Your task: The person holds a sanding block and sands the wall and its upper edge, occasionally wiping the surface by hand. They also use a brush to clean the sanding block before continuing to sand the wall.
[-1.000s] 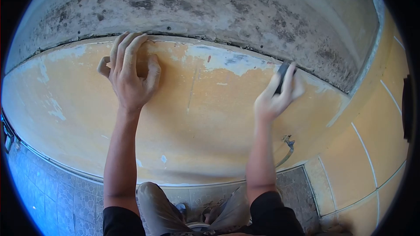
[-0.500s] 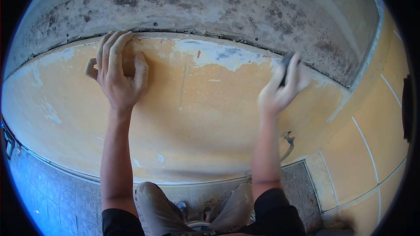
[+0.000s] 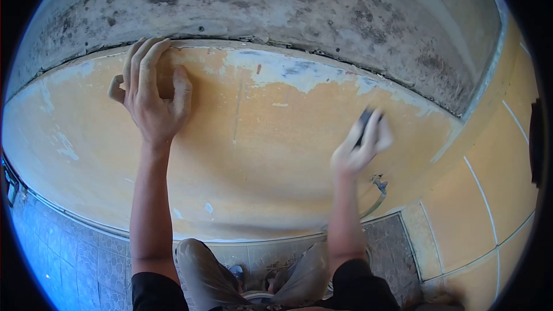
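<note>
My left hand (image 3: 151, 93) rests flat against the orange painted wall (image 3: 259, 155), fingers spread, fingertips near the wall's top edge under the stained grey ceiling (image 3: 276, 6). My right hand (image 3: 361, 144) is blurred with motion and grips a small dark flat pad (image 3: 365, 121), pressed against the wall right of centre. White worn patches (image 3: 299, 72) show where paint is gone along the top of the wall.
A metal tap with a hose (image 3: 378, 187) sticks out of the wall below my right hand. Grey patterned tiles (image 3: 75, 253) cover the lower wall. An orange tiled wall (image 3: 495, 184) meets it on the right. My knees (image 3: 201, 270) are below.
My right hand with the dark pad has swept down the wall from the top edge toward the tap. My left hand has stayed pressed in place.
</note>
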{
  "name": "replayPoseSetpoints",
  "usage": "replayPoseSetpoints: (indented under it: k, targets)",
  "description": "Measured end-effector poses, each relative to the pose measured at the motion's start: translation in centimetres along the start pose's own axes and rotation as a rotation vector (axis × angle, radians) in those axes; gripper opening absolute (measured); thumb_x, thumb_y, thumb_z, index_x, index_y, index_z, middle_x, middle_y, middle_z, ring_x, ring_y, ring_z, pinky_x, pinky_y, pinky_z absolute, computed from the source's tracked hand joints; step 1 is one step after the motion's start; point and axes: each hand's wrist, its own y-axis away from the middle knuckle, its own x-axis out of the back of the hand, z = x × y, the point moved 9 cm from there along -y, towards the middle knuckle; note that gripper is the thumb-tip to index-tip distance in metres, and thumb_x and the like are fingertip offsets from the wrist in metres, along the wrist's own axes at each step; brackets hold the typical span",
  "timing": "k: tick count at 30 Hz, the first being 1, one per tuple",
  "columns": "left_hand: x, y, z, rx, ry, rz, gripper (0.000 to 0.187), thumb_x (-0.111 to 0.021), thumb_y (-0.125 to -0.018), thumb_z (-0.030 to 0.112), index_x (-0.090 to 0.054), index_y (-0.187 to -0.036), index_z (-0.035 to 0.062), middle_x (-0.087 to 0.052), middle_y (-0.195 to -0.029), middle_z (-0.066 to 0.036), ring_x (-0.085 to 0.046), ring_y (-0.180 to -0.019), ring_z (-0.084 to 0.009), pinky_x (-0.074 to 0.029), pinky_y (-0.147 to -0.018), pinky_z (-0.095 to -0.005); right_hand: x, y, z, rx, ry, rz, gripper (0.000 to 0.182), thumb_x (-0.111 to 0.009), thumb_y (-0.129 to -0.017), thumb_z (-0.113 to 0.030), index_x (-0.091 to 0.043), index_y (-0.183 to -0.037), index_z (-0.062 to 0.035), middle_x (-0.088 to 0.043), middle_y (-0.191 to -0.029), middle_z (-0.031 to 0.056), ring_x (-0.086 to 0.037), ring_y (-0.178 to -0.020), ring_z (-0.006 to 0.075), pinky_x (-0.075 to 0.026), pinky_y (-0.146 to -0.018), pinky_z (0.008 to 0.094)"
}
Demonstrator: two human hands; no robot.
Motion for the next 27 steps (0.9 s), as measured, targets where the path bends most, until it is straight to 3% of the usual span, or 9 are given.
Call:
replayPoseSetpoints:
  k: [4,11,13,14,17,20,24,25,27]
  targets:
    - [-0.1,0.0,-0.2,-0.009,-0.01,-0.007,0.043,-0.069,-0.084,0.008,-0.068,-0.128,0.0075,-0.07,-0.13,-0.009,-0.06,-0.132,-0.0307,-0.038,-0.109,-0.0401,-0.8,-8.0,-0.6,-0.012,-0.039,0.001,0.046,-0.064,-0.104,-0.005,-0.058,-0.149,0.0018,-0.045,-0.142,0.0243,-0.051,-0.124,0.0325,-0.048,-0.104,0.0414]
    - [0.0,0.2,-0.2,0.011,0.048,0.016,0.043,-0.068,-0.084,0.007,-0.068,-0.127,0.0077,-0.07,-0.129,-0.009,-0.06,-0.132,-0.0311,-0.038,-0.11,-0.0404,2.4,20.1,2.0,0.019,-0.099,-0.158,0.051,-0.057,-0.107,-0.011,-0.047,-0.15,0.0142,-0.036,-0.148,0.0268,-0.05,-0.128,0.0386,-0.047,-0.106,0.0488]
    - [0.0,-0.2,-0.4,0.008,0.048,0.03,0.043,-0.068,-0.084,0.007,-0.068,-0.127,0.0078,-0.07,-0.129,-0.009,-0.06,-0.132,-0.0312,-0.038,-0.11,-0.0404,1.1,14.0,2.0,0.017,-0.212,-0.035,0.05,-0.056,-0.107,-0.01,-0.047,-0.151,0.0134,-0.039,-0.146,0.0264,-0.052,-0.128,0.0388,-0.047,-0.108,0.0487]
    - [0.1,0.0,-0.3,0.005,0.033,0.017,0.043,-0.068,-0.084,0.007,-0.068,-0.127,0.0076,-0.07,-0.129,-0.009,-0.06,-0.131,-0.0314,-0.038,-0.11,-0.0405,0.4,8.4,1.4,0.056,0.01,-0.042,0.048,-0.055,-0.108,-0.009,-0.048,-0.151,0.0129,-0.041,-0.145,0.0267,-0.051,-0.13,0.0384,-0.046,-0.108,0.0474]
    - [-0.1,0.1,-0.4,0.0,0.038,0.005,0.044,-0.068,-0.086,0.008,-0.068,-0.129,0.0083,-0.07,-0.132,-0.007,-0.059,-0.133,-0.0282,-0.036,-0.109,-0.0393,-0.8,-7.9,-0.3,0.029,-0.026,0.012,0.045,-0.06,-0.106,-0.009,-0.056,-0.149,0.0042,-0.046,-0.144,0.0273,-0.047,-0.13,0.0378,-0.043,-0.11,0.0452]
    - [-0.4,0.2,-1.0,-0.007,0.078,0.01,0.044,-0.068,-0.088,0.009,-0.067,-0.131,0.0092,-0.069,-0.135,-0.005,-0.059,-0.135,-0.0249,-0.032,-0.108,-0.0381,-0.9,-8.5,-0.6,0.037,-0.014,0.021,0.046,-0.06,-0.107,-0.013,-0.056,-0.15,0.0007,-0.046,-0.146,0.0278,-0.048,-0.128,0.0386,-0.042,-0.11,0.0452]
    - [-0.1,0.3,-0.3,0.015,0.023,-0.002,0.043,-0.067,-0.088,0.008,-0.067,-0.13,0.0081,-0.069,-0.134,-0.006,-0.059,-0.134,-0.0263,-0.033,-0.109,-0.0387,1.1,12.6,1.3,-0.016,0.042,-0.064,0.051,-0.057,-0.107,-0.011,-0.047,-0.15,0.0143,-0.042,-0.146,0.0292,-0.047,-0.13,0.0385,-0.045,-0.11,0.0484]
    - [-0.2,0.2,-0.3,0.018,0.017,0.0,0.043,-0.067,-0.088,0.008,-0.067,-0.13,0.0081,-0.069,-0.134,-0.006,-0.059,-0.134,-0.0263,-0.033,-0.109,-0.0387,1.7,18.3,1.4,-0.029,-0.14,-0.057,0.052,-0.057,-0.107,-0.011,-0.047,-0.151,0.014,-0.039,-0.147,0.0292,-0.046,-0.13,0.0398,-0.045,-0.109,0.0497]
    - [0.0,0.1,-0.1,0.008,0.03,0.03,0.042,-0.069,-0.084,0.007,-0.068,-0.127,0.0081,-0.07,-0.128,-0.008,-0.06,-0.131,-0.0304,-0.039,-0.106,-0.0388,1.6,16.3,0.1,-0.033,-0.16,-0.07,0.052,-0.058,-0.107,-0.011,-0.047,-0.151,0.0137,-0.038,-0.147,0.0291,-0.046,-0.13,0.0402,-0.045,-0.109,0.0498]
